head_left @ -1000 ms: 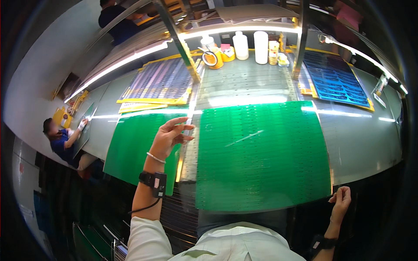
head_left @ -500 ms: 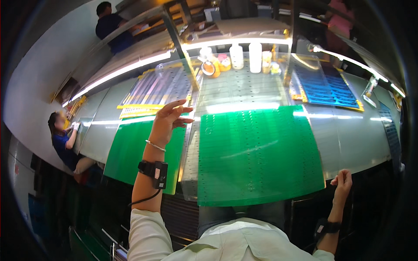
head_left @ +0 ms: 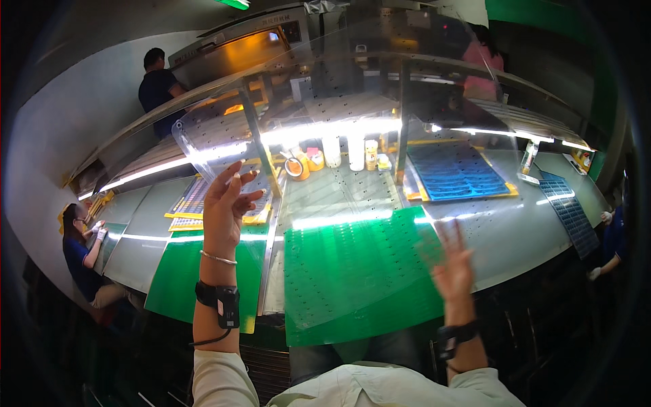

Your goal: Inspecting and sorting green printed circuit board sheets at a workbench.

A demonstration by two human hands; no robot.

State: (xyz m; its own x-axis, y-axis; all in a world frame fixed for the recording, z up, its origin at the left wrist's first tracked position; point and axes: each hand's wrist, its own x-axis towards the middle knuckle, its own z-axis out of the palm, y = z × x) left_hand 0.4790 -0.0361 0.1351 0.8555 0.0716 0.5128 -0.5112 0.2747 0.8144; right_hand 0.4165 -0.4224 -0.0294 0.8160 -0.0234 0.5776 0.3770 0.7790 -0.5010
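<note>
A large clear plastic sheet (head_left: 332,115) dotted with rows of small dark marks stands tilted up over the bench. My left hand (head_left: 225,203) is raised at its left edge, with bent fingers closed on it; the exact contact is hard to see through the glare. My right hand (head_left: 451,268) is apart from it as far as shows, fingers spread and smeared by motion, near the right edge of a green board (head_left: 359,285). That board lies before me, partly seen through the sheet. Another green board (head_left: 203,278) lies beyond my left forearm.
Yellow-edged panels (head_left: 186,207) lie at the left, and a blue patterned panel (head_left: 461,173) at the right. White bottles (head_left: 356,152) and a tape roll (head_left: 296,168) stand at the back. A dark blue panel (head_left: 569,210) lies far right. Several other people are around the benches.
The clear sheet has risen and tilted up. My right hand has come up and inward from the bench's front edge and opened. My view has shifted upward.
</note>
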